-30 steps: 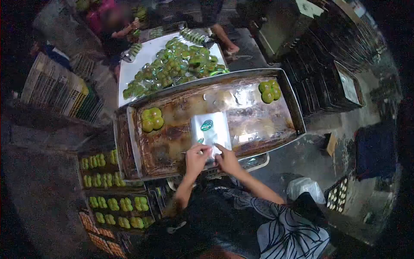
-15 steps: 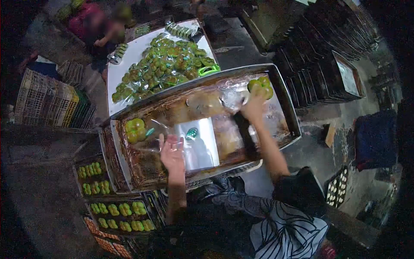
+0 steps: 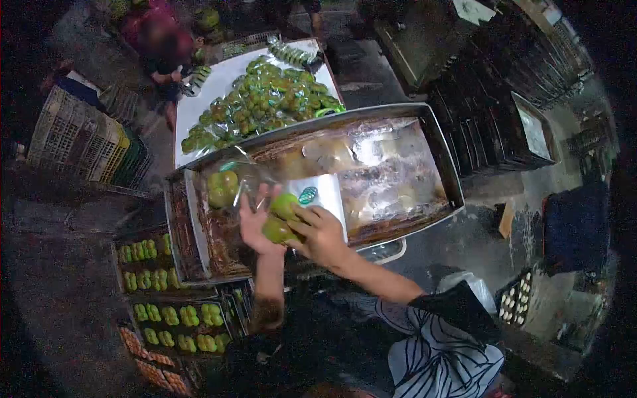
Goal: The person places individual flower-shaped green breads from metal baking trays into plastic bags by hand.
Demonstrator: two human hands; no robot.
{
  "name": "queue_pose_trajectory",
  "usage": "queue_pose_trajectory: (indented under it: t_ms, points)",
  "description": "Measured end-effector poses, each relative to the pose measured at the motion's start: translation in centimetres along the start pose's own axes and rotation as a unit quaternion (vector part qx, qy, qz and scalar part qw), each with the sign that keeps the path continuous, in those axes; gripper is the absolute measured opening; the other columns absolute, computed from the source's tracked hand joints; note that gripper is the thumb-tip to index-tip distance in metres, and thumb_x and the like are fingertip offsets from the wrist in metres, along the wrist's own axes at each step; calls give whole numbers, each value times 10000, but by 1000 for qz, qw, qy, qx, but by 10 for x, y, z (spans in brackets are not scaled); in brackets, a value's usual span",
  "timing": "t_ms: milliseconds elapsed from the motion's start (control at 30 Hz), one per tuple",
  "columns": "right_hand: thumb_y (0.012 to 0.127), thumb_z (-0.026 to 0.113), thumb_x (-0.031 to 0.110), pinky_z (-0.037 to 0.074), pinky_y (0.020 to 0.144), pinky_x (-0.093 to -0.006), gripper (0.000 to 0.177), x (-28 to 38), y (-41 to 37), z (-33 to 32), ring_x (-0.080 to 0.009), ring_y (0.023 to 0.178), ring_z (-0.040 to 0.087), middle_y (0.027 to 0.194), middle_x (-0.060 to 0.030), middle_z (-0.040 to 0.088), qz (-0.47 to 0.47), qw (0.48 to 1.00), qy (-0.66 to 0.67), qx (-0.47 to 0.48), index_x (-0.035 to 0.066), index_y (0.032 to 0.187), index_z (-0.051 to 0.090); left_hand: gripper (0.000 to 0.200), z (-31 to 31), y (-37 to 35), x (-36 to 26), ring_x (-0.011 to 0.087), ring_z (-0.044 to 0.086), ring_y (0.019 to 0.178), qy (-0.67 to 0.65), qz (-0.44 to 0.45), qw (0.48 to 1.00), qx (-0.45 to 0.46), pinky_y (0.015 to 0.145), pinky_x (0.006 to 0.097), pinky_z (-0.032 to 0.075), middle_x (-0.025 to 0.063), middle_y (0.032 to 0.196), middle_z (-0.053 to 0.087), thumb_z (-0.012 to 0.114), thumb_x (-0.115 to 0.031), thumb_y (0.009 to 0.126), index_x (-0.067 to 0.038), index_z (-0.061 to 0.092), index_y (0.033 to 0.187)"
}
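My right hand (image 3: 318,232) grips a green bun (image 3: 282,207) made of joined rounded lobes, fingers on its right side. Beside it, my left hand (image 3: 260,224) is open, palm up and fingers spread, and the bun overlaps its palm. Both hands are above a large worn metal tray (image 3: 398,240). Under the bun lies a stack of clear plastic bags (image 3: 333,211) with a green printed label. Left of my left hand, another green bun (image 3: 223,188) sits in the tray with clear plastic around it.
Behind the tray, a white table (image 3: 199,106) bears a heap of bagged green buns (image 3: 265,93). A person (image 3: 156,50) is at its far left. Trays of green buns (image 3: 179,315) stand lower left. Crates (image 3: 76,142) are stacked at left, dark trays (image 3: 478,126) at right.
My right hand has come from the tray's right end to its left-middle, bringing the green bun to my left hand. My left hand stays open near the bag stack.
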State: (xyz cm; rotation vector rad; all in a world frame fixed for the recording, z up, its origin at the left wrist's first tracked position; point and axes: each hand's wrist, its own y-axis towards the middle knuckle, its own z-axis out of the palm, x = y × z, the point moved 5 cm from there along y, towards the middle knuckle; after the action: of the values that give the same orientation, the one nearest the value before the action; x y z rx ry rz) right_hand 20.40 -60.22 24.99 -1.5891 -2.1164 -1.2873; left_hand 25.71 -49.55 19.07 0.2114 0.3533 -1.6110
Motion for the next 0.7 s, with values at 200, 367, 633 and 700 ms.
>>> queue_pose_trajectory:
  t_ms: [200,367,633,700]
  points:
    - [620,674,156,450,765,-348,356,6,11,25,-297,886,532,997,-156,536,57,998,26,14,16,930,571,439,-2,-36,15,215,501,953,133,-67,978,-148,838,361,401,111,1061,501,404,-340,814,-44,428,1137]
    - [709,617,132,447,711,-350,402,-17,-24,30,-305,867,532,1023,-204,515,134,986,97,21,24,1073,488,412,-55,-65,13,225,536,879,254,-183,945,-92,747,312,452,108,990,525,520,-281,784,0,459,1079]
    - [732,592,218,427,677,-368,280,-49,88,37,-289,749,572,830,-182,590,17,995,14,-101,17,925,584,216,-102,-87,36,321,562,742,874,-82,329,349,664,407,445,147,749,577,604,-172,675,-21,562,824]
    - [700,633,232,434,727,-352,372,-25,26,42,-271,812,582,847,-152,605,9,993,111,35,37,1007,553,145,-84,-90,13,316,569,691,913,-84,234,324,621,413,449,147,731,582,582,-151,693,-21,584,756]
